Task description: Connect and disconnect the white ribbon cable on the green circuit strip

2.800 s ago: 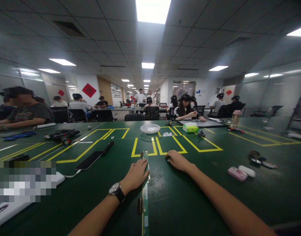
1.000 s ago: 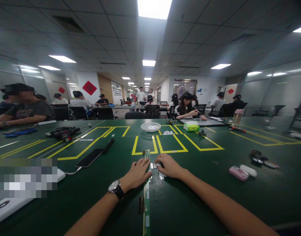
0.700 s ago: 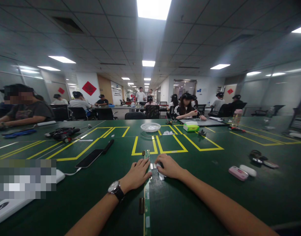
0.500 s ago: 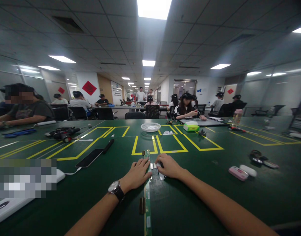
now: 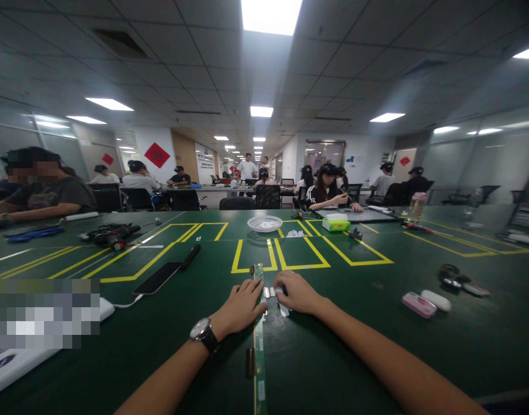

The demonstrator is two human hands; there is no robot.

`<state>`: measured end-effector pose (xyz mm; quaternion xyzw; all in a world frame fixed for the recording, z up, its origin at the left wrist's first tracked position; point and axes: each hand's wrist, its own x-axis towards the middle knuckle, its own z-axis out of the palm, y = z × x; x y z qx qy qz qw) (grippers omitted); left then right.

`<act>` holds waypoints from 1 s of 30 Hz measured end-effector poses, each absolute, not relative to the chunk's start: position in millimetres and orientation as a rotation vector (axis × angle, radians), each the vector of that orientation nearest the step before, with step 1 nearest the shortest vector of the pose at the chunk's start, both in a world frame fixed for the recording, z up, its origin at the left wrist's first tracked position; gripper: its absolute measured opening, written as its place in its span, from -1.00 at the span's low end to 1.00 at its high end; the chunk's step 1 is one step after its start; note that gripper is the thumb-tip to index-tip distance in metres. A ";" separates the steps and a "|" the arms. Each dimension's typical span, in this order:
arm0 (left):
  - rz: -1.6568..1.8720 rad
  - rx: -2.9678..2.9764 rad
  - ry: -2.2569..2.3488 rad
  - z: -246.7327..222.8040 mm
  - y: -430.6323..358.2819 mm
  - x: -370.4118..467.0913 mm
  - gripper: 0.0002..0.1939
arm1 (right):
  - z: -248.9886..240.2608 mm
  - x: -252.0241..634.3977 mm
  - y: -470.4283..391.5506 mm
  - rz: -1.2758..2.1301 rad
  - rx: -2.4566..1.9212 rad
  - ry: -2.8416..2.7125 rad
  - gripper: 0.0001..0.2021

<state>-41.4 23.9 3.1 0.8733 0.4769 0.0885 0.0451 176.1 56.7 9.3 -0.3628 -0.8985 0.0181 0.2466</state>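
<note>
A long green board (image 5: 259, 357) and a white strip (image 5: 283, 310)

The board lies on the dark green table (image 5: 355, 323) — the left hand (image 5: 241, 308) rests flat on it, fingers loose. The right hand (image 5: 299, 293) pinches the strip just beside it. Farther off — a round basket (image 5: 252, 223).

- Circuit board (image 5: 259, 360) on the worktop (image 5: 355, 294), pointing toward its far edge
- Smartphone (image 5: 158, 278) left of the board
- Basket (image 5: 264, 224) near that edge, beyond the board
- Tissue pack (image 5: 336, 223) right of the basket
</note>
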 end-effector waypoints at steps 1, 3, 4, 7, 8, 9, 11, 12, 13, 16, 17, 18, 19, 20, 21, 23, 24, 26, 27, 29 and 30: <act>0.271 2.668 1.455 3.1 23.8 -41.4 -0.36 | 8.8 176.1 57.1 0.049 -0.992 -2.449 -0.87; 0.271 2.668 1.455 2.8 24.0 -41.4 -0.36 | 7.8 176.2 57.9 0.049 -0.995 -2.445 -0.87; 0.273 2.669 1.456 2.5 24.2 -41.5 -0.37 | 7.3 176.4 58.3 0.051 -0.996 -2.444 -0.87; 0.274 2.673 1.464 1.7 25.0 -41.6 -0.37 | 6.8 176.9 58.6 0.054 -0.993 -2.446 -0.87; 0.273 2.672 1.469 1.7 25.2 -41.6 -0.36 | 6.7 177.0 58.5 0.054 -0.993 -2.446 -0.87; 0.271 2.671 1.473 1.8 25.3 -41.6 -0.36 | 6.7 177.1 58.5 0.052 -0.993 -2.446 -0.87; 0.266 2.670 1.477 2.2 25.2 -41.5 -0.35 | 6.4 177.1 58.6 0.048 -0.997 -2.443 -0.87; 0.264 2.669 1.476 2.6 24.9 -41.4 -0.35 | 6.1 177.0 58.7 0.046 -1.000 -2.442 -0.87; 0.261 2.669 1.474 2.9 24.6 -41.3 -0.35 | 5.8 177.0 58.9 0.045 -1.003 -2.442 -0.86; 0.254 2.672 1.467 3.6 23.3 -40.6 -0.35 | 4.8 176.9 59.7 0.039 -1.009 -2.446 -0.86; 0.253 2.675 1.465 3.7 22.9 -40.4 -0.36 | 4.5 176.8 60.0 0.036 -1.008 -2.447 -0.86; 0.251 2.677 1.463 3.8 22.6 -40.1 -0.36 | 4.3 176.8 60.2 0.032 -1.008 -2.446 -0.87; 0.249 2.677 1.461 3.9 22.3 -39.9 -0.36 | 4.1 176.7 60.3 0.029 -1.007 -2.445 -0.87; 0.245 2.676 1.460 4.1 22.0 -39.7 -0.37 | 4.0 176.7 60.4 0.026 -1.007 -2.444 -0.87; 0.241 2.673 1.461 4.4 21.7 -39.5 -0.37 | 4.0 176.6 60.4 0.024 -1.007 -2.443 -0.87; 0.238 2.670 1.456 5.2 21.2 -39.2 -0.37 | 4.1 176.6 60.2 0.023 -1.011 -2.444 -0.87; 0.239 2.670 1.451 5.8 20.9 -39.1 -0.37 | 4.2 176.7 60.0 0.024 -1.013 -2.444 -0.87; 0.241 2.670 1.444 6.5 20.5 -38.9 -0.38 | 4.5 176.8 59.8 0.027 -1.014 -2.442 -0.87; 0.241 2.669 1.441 6.7 20.3 -38.9 -0.38 | 4.5 176.9 59.7 0.027 -1.009 -2.442 -0.87; 0.238 2.668 1.440 6.6 20.1 -38.8 -0.38 | 4.1 176.8 59.8 0.025 -0.997 -2.438 -0.88; 0.237 2.670 1.439 6.4 20.1 -38.8 -0.38 | 3.5 176.7 59.9 0.023 -0.993 -2.435 -0.88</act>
